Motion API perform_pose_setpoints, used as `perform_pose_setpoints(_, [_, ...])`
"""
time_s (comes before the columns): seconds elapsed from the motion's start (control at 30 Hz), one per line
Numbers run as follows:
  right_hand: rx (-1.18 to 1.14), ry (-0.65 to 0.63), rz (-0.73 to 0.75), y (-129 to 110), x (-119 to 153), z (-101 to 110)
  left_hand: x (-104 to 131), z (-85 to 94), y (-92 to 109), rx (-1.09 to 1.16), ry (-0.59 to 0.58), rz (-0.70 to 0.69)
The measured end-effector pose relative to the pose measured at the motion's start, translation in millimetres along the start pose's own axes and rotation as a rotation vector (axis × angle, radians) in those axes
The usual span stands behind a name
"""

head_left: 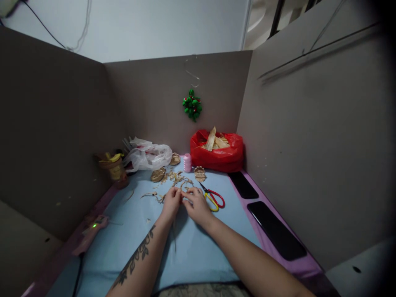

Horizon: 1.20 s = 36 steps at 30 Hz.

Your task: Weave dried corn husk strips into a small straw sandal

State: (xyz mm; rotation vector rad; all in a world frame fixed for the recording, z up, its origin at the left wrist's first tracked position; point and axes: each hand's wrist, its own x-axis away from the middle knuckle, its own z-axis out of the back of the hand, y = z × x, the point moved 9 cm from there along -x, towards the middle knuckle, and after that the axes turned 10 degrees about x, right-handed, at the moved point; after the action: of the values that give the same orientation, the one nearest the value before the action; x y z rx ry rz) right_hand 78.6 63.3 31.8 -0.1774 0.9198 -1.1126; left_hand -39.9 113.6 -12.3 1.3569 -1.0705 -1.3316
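My left hand (172,199) and my right hand (196,204) meet over the blue mat, fingertips pinched close together on a thin dried husk strip (175,241). One end of it trails below my left hand; the part between the fingers is mostly hidden. Just beyond the fingertips is a curled loop of husk (186,182), with loose husk scraps (175,177) around it. Close by my right hand lie scissors (213,198) with one red and one yellow handle loop. Farther back sit small brown woven pieces (158,175), (200,173) and a pink thread spool (187,163).
A red plastic bag (216,159) of dried husks stands at the back right, a white plastic bag (148,156) at back left. Two black phones (276,230) line the right edge. A pot (114,170) and pink corded tool (89,235) are left. Grey panels (148,103) surround the mat.
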Motion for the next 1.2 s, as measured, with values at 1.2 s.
perform_pose_setpoints(1.2, [-0.437, -0.003, -0.475, 64, -5, -14, 27, -32.5, 38, -0.344, -0.202, -0.19])
